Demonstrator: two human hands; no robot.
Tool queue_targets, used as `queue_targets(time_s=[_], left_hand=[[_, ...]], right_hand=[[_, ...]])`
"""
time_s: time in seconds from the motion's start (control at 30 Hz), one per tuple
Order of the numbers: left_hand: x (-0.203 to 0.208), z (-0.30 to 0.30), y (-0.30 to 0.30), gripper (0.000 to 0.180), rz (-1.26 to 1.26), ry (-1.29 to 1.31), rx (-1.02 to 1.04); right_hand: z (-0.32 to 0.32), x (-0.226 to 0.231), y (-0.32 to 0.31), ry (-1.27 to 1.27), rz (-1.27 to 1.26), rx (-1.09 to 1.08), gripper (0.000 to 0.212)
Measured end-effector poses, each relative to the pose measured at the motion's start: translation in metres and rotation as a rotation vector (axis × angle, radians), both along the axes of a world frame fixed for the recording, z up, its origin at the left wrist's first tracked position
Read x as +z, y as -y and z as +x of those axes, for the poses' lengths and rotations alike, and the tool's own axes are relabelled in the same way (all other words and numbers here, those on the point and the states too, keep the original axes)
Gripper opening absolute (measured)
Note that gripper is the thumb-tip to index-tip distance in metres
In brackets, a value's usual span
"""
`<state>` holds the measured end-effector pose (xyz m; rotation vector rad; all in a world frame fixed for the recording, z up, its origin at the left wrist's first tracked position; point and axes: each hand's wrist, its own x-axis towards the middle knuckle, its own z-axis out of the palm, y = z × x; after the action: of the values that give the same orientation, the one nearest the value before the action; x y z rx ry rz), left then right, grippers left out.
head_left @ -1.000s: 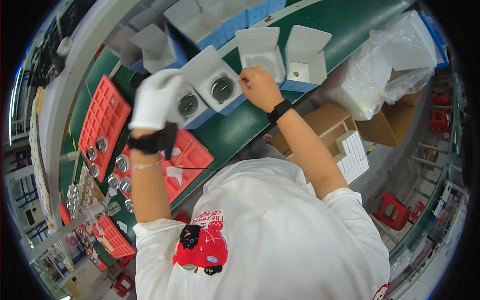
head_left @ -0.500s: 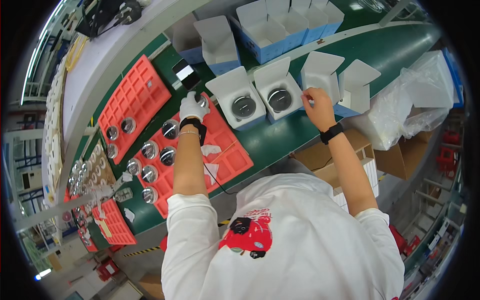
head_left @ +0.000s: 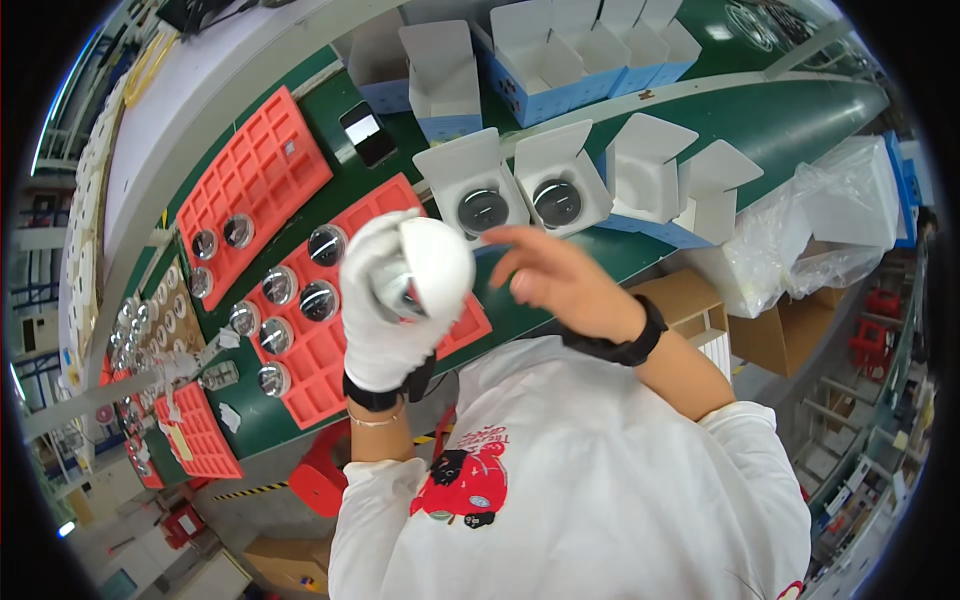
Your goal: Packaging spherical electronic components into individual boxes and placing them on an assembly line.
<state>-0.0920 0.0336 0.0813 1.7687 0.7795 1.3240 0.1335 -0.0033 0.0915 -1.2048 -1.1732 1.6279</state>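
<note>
My left hand (head_left: 368,325), in a white glove, is closed around a white dome camera (head_left: 443,268) with a clear cover, held up above the red tray (head_left: 325,390). Bare and with its fingers apart, my right hand (head_left: 585,290) reaches toward that camera and appears to hold nothing. Several clear domes with dark insides, such as this dome (head_left: 319,300), sit in the red tray. Beyond my hands stand two open boxes; a dark round dome (head_left: 483,211) lies in the left box (head_left: 462,165) and another (head_left: 557,202) in the right box (head_left: 553,150).
Two more open boxes (head_left: 645,165) stand to the right, and a row of blue-and-white boxes (head_left: 560,85) lines the back. A phone-like device (head_left: 367,135) lies near a second red tray (head_left: 290,120). Clear plastic wrapping (head_left: 770,225) and cardboard cartons (head_left: 800,320) are at the right.
My left hand has lifted the dome camera off the tray and brought it nearer to me. My right hand has moved left from beside the open boxes toward it.
</note>
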Motion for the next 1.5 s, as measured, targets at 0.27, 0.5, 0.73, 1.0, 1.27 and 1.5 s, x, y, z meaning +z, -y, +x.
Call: queue_targets(time_s=[0.27, 0.5, 0.73, 1.0, 1.27, 1.5], left_hand=[[0.054, 0.037, 0.036, 0.092, 0.001, -0.008, -0.117], [0.077, 0.062, 0.039, 0.098, -0.043, 0.055, -0.258], [0.084, 0.084, 0.048, 0.099, 0.011, -0.074, -0.192], [0.081, 0.085, 0.049, 0.093, 0.026, -0.025, -0.228], [0.101, 0.093, 0.057, 0.052, -0.419, 0.245, -0.183], [0.105, 0.093, 0.057, 0.045, -0.337, 0.205, -0.172]], right_hand=[[0.011, 0.044, 0.016, 0.159, 0.371, 0.186, 0.092], [0.027, 0.041, 0.034, 0.153, 0.738, -0.063, 0.087], [0.034, 0.036, 0.043, 0.087, 0.707, -0.085, 0.092], [0.033, 0.024, 0.054, 0.138, 0.736, -0.122, 0.105], [0.020, 0.015, 0.052, 0.276, 0.974, -0.161, 0.096], [0.016, 0.023, 0.060, 0.241, 0.950, -0.184, 0.090]])
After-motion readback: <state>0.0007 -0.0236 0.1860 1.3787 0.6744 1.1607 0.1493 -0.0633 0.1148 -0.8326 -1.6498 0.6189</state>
